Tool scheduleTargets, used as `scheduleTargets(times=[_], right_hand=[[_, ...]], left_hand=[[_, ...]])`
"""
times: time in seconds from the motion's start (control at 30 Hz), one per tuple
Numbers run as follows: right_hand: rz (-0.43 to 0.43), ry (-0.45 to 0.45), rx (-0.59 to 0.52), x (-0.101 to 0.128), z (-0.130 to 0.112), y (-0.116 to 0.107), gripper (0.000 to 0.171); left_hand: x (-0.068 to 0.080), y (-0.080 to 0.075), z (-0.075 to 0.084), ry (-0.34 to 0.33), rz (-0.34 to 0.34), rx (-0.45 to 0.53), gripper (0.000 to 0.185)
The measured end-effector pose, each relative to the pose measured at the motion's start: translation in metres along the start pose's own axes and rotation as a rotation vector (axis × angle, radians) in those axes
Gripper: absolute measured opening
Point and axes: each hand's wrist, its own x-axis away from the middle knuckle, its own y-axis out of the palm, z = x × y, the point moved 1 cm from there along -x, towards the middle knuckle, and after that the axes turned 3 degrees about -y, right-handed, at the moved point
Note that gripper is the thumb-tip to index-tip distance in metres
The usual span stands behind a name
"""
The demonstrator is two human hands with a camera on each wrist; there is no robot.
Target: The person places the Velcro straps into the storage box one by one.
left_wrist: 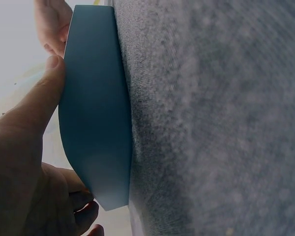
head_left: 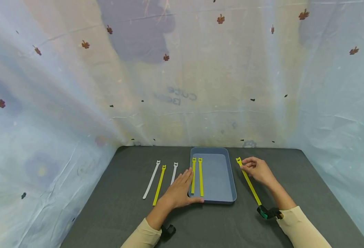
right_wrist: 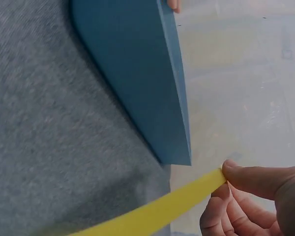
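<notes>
- Head view: the tray (head_left: 214, 172) sits on the grey mat (head_left: 107, 213), with two yellow straps (head_left: 197, 175) lying inside along its left side.
- The left hand (head_left: 178, 193) is laid on the tray's near-left corner, fingers straight, thumb along the front wall; nothing is gripped.
- The right hand (head_left: 257, 169) pinches the far end of a yellow strap (head_left: 250, 182) lying right of the tray.
- Left of the tray lie two white straps (head_left: 152, 179) and one more yellow one between them.
- Wrist views are blurred; only the tray's outer wall (left_wrist: 96, 113) and the pinched strap end (right_wrist: 187, 194) can be made out.
</notes>
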Motion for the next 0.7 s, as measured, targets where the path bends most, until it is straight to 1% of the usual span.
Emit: scheduleTargets(times=[0.1,0.23,0.4,0.53,0.7], right_hand=[[-0.007,-0.006,0.008,0.000,-0.004,0.000,0.035],[0.006,-0.036,-0.003,-0.001,-0.011,-0.001,0.030],[0.029,-0.078,-0.045,0.000,-0.022,-0.001,0.024],[0.043,-0.102,-0.083,0.002,-0.033,-0.001,0.023],[0.034,-0.121,-0.112,0.002,-0.046,-0.004,0.023]], left_hand=[[0.000,0.001,0.000,0.003,0.002,-0.001,0.125],[-0.001,0.000,0.000,0.001,0.000,-0.001,0.124],[0.001,-0.001,0.001,-0.003,-0.010,0.000,0.124],[0.001,-0.001,0.002,0.000,-0.007,0.002,0.123],[0.001,-0.002,0.003,-0.005,-0.003,0.006,0.123]])
